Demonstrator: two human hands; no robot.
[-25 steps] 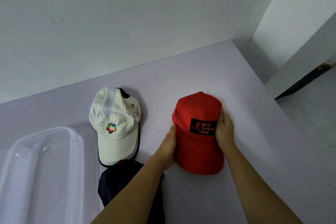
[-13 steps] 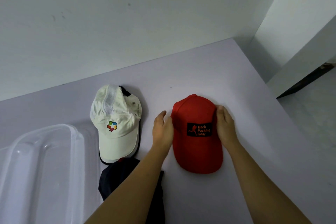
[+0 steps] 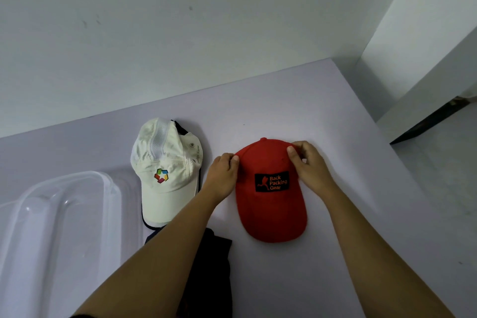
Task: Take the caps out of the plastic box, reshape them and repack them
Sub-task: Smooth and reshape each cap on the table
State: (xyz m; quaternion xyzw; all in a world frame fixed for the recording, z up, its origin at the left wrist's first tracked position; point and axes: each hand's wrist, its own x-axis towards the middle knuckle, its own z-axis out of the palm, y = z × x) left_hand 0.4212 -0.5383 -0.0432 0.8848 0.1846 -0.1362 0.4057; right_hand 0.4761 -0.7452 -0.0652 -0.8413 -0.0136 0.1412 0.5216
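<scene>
A red cap (image 3: 271,204) with a black "Back Packing Gear" patch lies on the pale table, brim towards me. My left hand (image 3: 223,175) holds the crown's left edge with curled fingers. My right hand (image 3: 308,165) pinches the crown's upper right side, thumb on top. A white cap (image 3: 165,170) with a coloured logo lies to the left, stacked on a dark cap whose edge shows beneath it. A dark navy cap (image 3: 206,266) lies near me, partly under my left forearm. The clear plastic box (image 3: 59,227) stands at the far left.
The pale table (image 3: 335,116) meets a white wall at the back. Its right edge drops to a grey floor (image 3: 444,162) with a dark strip by a wall corner.
Both hands have moved up the red cap from its sides by the patch to the top of the crown. The cap has been straightened, brim pointing at me.
</scene>
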